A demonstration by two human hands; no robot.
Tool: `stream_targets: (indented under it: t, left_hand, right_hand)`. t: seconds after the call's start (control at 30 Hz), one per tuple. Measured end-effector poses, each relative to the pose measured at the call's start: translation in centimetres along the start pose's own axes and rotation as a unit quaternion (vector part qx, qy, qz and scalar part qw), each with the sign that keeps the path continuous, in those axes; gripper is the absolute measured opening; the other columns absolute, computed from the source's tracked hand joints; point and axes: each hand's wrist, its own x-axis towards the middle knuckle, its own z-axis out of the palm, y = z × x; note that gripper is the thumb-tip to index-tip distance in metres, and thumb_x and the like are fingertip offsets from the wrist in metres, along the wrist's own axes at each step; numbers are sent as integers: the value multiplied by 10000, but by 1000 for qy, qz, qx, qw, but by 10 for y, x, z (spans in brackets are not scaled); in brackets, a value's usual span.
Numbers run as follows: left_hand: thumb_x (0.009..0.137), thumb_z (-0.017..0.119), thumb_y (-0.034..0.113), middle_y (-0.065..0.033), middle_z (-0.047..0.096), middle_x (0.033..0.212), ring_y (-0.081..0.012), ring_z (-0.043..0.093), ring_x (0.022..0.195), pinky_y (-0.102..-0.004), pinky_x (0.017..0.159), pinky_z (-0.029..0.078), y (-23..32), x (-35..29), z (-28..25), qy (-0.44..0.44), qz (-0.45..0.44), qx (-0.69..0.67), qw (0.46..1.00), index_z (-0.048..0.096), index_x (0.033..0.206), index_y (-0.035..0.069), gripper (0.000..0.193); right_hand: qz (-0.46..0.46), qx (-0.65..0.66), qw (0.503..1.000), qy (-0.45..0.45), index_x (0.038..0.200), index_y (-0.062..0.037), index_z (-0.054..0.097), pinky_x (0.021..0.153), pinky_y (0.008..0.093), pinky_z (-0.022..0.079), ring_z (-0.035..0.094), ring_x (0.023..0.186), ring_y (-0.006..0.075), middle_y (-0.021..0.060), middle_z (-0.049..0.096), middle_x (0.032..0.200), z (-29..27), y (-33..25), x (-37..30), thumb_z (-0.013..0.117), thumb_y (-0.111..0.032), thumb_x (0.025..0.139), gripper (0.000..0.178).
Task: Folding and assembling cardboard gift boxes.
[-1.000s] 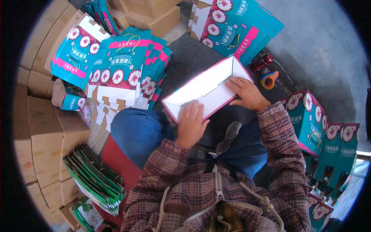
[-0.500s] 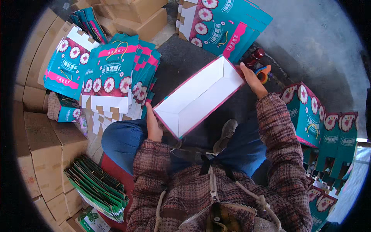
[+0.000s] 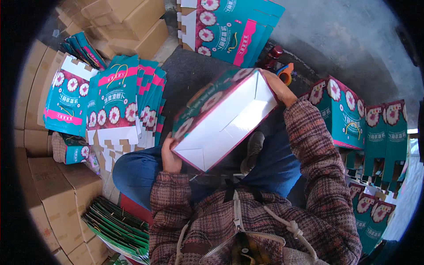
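Observation:
A teal and dark-red printed carton is held over my lap, tilted so its white inside faces me and one printed long side shows. My left hand grips its near left end, thumb along the edge. At the far right end my right hand grips the corner, some fingers hidden behind the carton. Left of it lies a fanned stack of flat cartons with yellow cord handles. Beyond my right hand, an orange tape dispenser rests on the dark floor beside a dark-red object I cannot make out.
Brown cardboard boxes are piled along the left. More flat cartons lie at the far middle. Made-up teal cartons stand to my right. Dark green folded bags sit by my left leg.
The carton has tipped, so its printed far side now shows. Both hands keep their hold. The surroundings have shifted in the picture, the far stack moving left.

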Motion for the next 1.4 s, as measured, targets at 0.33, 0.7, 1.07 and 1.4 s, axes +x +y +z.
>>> stream_targets:
  t: [0.33,0.7,1.07,1.4]
  left_hand:
    - [969,421,526,-101,467,1344,-202,479,1176,-367,996,356,26,-1,23,-36,140,168,975,397,1367,27,639]
    - [967,426,504,-105,438,1384,-249,446,1258,-404,1032,371,-13,8,12,-103,82,62,989,324,1419,25,667]
    - [998,393,440,-155,515,1306,-240,534,1137,-352,988,405,-39,33,-8,-26,112,234,965,445,1333,-11,565]
    - [960,489,417,-254,434,1343,-374,362,1303,-429,1096,243,-24,14,28,-80,245,561,787,576,1100,-58,503]
  right_hand:
    - [60,128,987,-81,1340,-85,492,915,404,475,568,1106,217,114,574,1248,-15,14,-11,354,-625,942,685]
    - [-60,-21,978,-200,1296,-75,505,955,378,434,538,1114,200,117,562,1236,-37,64,-13,527,-413,918,508]
    - [20,-98,980,-173,1164,-5,599,897,363,456,612,1002,219,137,665,1066,-29,43,2,566,-355,883,450]
    - [-372,-586,716,-78,928,-25,641,869,456,478,609,946,362,204,626,1004,39,13,0,548,-292,883,287]
